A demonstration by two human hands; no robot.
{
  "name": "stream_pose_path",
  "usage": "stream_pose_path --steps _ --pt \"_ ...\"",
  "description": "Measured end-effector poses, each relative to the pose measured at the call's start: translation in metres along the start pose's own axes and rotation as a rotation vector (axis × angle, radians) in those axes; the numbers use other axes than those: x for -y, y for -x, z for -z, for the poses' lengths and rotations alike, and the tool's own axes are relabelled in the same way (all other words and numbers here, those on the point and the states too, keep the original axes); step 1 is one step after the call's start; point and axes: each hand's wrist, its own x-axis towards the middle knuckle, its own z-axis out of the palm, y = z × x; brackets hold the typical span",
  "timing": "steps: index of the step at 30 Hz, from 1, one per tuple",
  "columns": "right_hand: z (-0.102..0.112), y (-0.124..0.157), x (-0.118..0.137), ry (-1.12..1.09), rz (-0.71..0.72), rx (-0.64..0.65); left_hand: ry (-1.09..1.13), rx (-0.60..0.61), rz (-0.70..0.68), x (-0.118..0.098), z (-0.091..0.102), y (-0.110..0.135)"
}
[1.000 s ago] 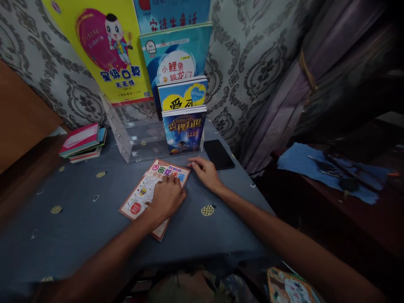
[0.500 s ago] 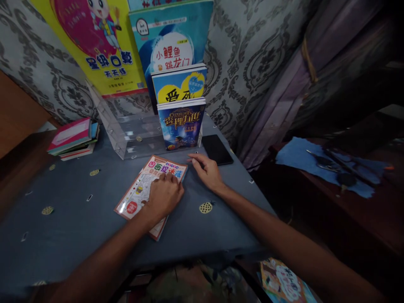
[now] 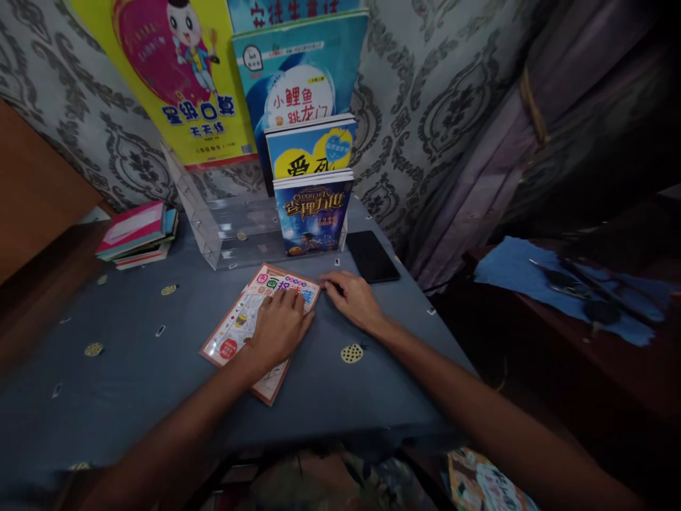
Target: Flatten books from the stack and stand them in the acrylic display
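A thin activity book (image 3: 237, 328) with an orange border lies flat on the blue-grey tablecloth (image 3: 133, 369). My left hand (image 3: 281, 326) rests palm down on it, fingers stretched over the title at its top. My right hand (image 3: 355, 298) lies flat on the cloth just right of the book, fingertips touching its top right corner. Both hands are open and hold nothing. Behind the book a clear acrylic rack (image 3: 223, 227) holds upright books, a dark blue one (image 3: 312, 213) in front.
A black phone (image 3: 372, 255) lies right of the rack. A stack of books (image 3: 137, 234) sits at the back left. Large picture books (image 3: 181, 78) lean on the patterned wall. Right of the table edge is a dark surface with a blue cloth (image 3: 564, 284).
The hands and the book have hardly moved; my right hand's fingertips have closed in on the book's corner. The view has shifted slightly.
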Motion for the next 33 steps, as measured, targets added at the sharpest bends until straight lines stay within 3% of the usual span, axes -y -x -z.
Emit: stream_pose_path --steps 4,11,19,27,33 --pt "0.001 0.001 0.001 -0.008 0.013 0.009 0.042 -0.075 -0.027 0.024 -0.011 -0.012" --pt "0.003 0.001 0.000 -0.027 0.025 0.030 0.059 -0.121 0.137 0.072 -0.019 -0.028" --pt "0.006 0.002 0.008 0.020 0.028 0.064 0.088 -0.123 0.093 0.082 -0.024 -0.030" --pt "0.003 0.008 0.016 0.092 0.150 0.096 0.234 -0.063 -0.160 0.111 -0.026 0.005" --pt "-0.002 0.009 0.025 0.072 0.199 0.141 0.313 -0.110 -0.062 0.111 -0.032 0.028"
